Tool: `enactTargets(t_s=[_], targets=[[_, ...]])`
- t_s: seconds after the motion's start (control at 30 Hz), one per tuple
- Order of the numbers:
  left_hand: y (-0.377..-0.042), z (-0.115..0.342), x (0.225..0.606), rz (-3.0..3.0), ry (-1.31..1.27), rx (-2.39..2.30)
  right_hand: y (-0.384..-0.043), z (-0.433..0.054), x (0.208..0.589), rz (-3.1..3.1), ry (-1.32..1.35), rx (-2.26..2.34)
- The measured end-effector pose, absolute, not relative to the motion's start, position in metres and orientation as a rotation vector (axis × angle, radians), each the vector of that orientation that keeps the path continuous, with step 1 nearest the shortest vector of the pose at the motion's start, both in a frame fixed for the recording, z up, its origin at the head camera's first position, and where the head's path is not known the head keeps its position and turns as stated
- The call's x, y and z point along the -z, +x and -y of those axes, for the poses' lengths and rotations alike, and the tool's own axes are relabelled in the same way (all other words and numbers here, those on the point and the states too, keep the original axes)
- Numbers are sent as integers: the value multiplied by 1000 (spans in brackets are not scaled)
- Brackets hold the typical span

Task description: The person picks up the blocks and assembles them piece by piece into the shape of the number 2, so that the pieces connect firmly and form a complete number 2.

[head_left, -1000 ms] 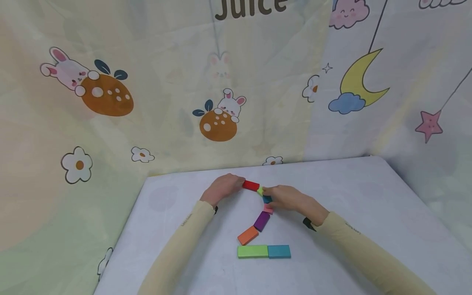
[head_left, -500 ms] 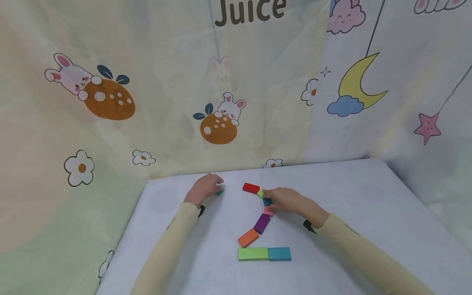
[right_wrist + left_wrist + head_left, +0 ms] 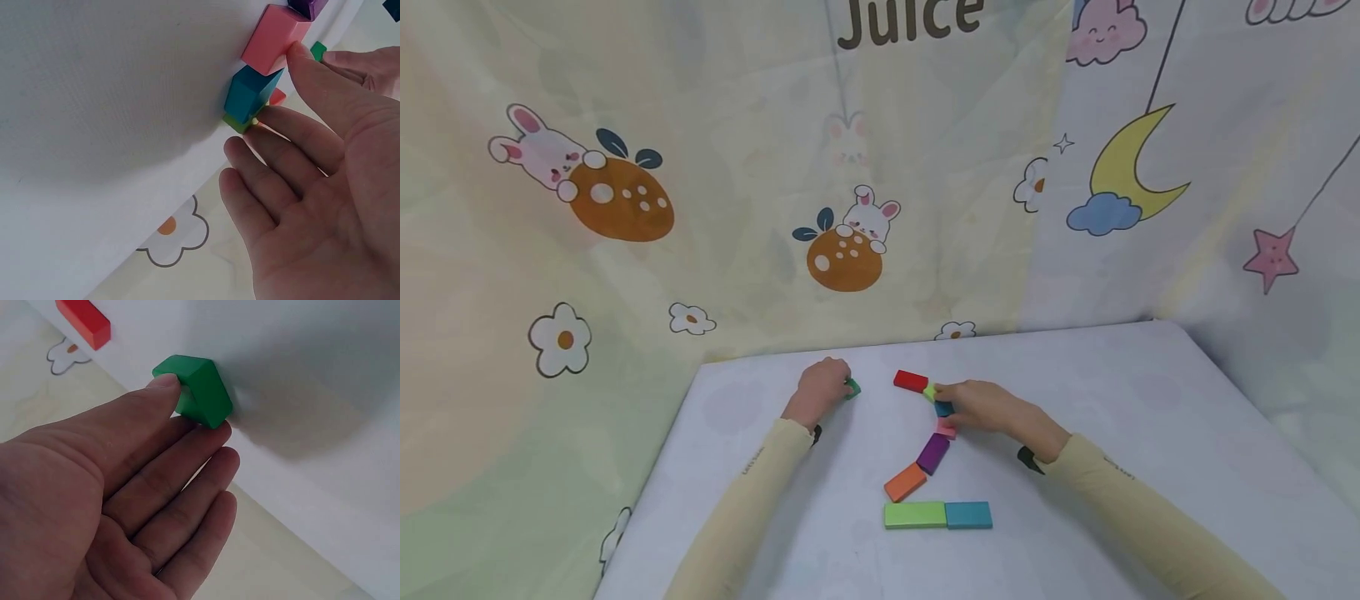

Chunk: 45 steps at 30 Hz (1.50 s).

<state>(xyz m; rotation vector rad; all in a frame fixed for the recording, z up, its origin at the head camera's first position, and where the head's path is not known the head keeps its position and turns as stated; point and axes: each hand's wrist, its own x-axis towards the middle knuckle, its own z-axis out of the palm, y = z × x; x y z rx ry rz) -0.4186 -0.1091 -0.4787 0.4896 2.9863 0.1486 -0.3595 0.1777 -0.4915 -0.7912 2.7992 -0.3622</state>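
Note:
At the back left of the table, my left hand (image 3: 820, 392) pinches a green block (image 3: 197, 390) between thumb and fingers. My right hand (image 3: 988, 406) rests at a curved row of coloured blocks. Its thumb touches the pink block (image 3: 275, 39), and its index fingertip lies by the light green block (image 3: 237, 122); the teal block (image 3: 250, 94) sits between these two. The fingers are only slightly bent. A red block (image 3: 911, 381) heads the row at its far end. A purple block (image 3: 933, 454) and an orange block (image 3: 906, 482) continue it toward me.
A longer lime green block (image 3: 915, 515) and a blue block (image 3: 969, 515) lie end to end below the orange one. The white table (image 3: 1075, 533) backs onto a printed cloth (image 3: 737, 208) with rabbits and flowers.
My left hand has left the red block, moved left, and now holds the green block, which shows slightly farther right than half a second ago. My right hand has stayed in place.

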Motion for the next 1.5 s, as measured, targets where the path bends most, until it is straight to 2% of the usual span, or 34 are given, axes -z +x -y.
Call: enactTargets(t_s=[0.6, 1.5], targets=[[-423, 74, 489, -3000, 620, -114, -361, -179, 493, -2798, -810, 366], [-427, 55, 490, -2995, 585, -216, -361, -177, 492, -2785, -761, 380]])
